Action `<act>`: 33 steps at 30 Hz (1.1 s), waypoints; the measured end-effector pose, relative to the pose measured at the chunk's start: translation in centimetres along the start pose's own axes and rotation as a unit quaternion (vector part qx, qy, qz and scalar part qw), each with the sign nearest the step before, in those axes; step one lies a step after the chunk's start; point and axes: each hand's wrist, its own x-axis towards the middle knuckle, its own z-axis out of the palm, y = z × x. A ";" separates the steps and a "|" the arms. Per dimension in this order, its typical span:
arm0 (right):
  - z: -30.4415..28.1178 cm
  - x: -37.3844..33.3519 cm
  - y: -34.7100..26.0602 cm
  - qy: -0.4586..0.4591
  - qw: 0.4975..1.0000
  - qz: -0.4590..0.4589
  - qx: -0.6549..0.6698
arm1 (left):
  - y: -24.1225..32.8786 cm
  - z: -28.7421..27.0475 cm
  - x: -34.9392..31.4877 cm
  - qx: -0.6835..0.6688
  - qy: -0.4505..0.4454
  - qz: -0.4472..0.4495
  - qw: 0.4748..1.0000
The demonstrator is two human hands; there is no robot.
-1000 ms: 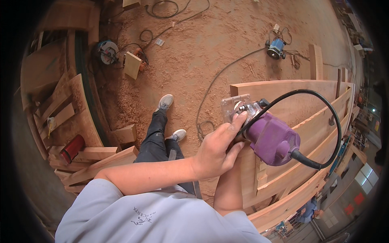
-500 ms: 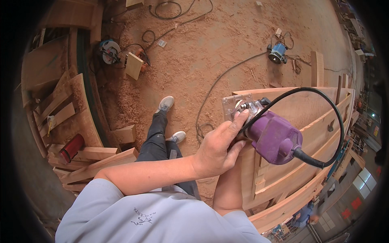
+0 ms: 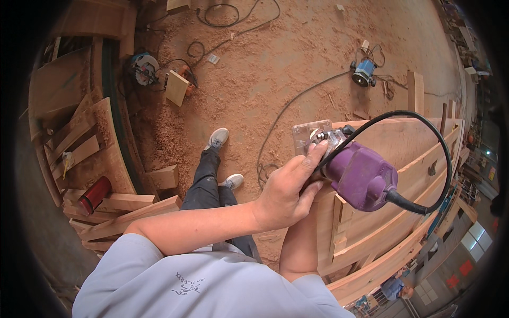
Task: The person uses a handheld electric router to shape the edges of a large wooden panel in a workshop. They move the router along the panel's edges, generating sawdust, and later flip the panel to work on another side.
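From where I stand, the plainest writing is on the worker's pale shirt (image 3: 222, 281): a short line of dark lettering over a line-drawn emblem (image 3: 188, 286) on the chest. A small white card (image 3: 213, 59) lies on the shaving-strewn floor (image 3: 254, 79), its print too tiny to make out. Two red squares (image 3: 459, 274) hang on the far wall, too far off to read.

The worker's left hand (image 3: 289, 193) is closed around the front of a purple power tool (image 3: 360, 180), one finger stretched along it by the clear base plate (image 3: 302, 139). The right forearm (image 3: 298, 252) comes up behind that wrist; the right hand is mostly hidden, so I can't tell how it grips. The tool is held up in front of a wooden frame (image 3: 408, 132), its black cord (image 3: 448, 153) looping out to the right.

Against a second ago, the grip looks the same, but the plate now covers the frame's near upper corner, which was showing above it. The blue router (image 3: 364, 73) and the circular saw (image 3: 145, 69) on the floor sit slightly lower in view.
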 end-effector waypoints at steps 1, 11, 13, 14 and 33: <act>0.1 0.0 -0.1 -0.001 1.000 0.000 -0.001 | 0.0 -0.1 0.1 -0.001 0.002 0.003 1.000; 1.1 0.2 -0.6 -0.002 1.000 -0.005 -0.009 | 0.5 -1.2 0.9 -0.001 -0.002 -0.003 1.000; 1.4 0.4 -0.8 -0.002 1.000 -0.009 -0.010 | 0.4 -1.3 1.2 0.000 0.009 0.010 1.000; 1.6 0.6 -0.9 -0.002 1.000 -0.010 -0.011 | 0.4 -1.4 1.3 0.000 0.014 0.017 1.000; 6.5 -6.2 -9.7 0.005 0.996 -0.047 -0.079 | 9.2 -4.7 -2.9 0.045 0.001 0.076 0.996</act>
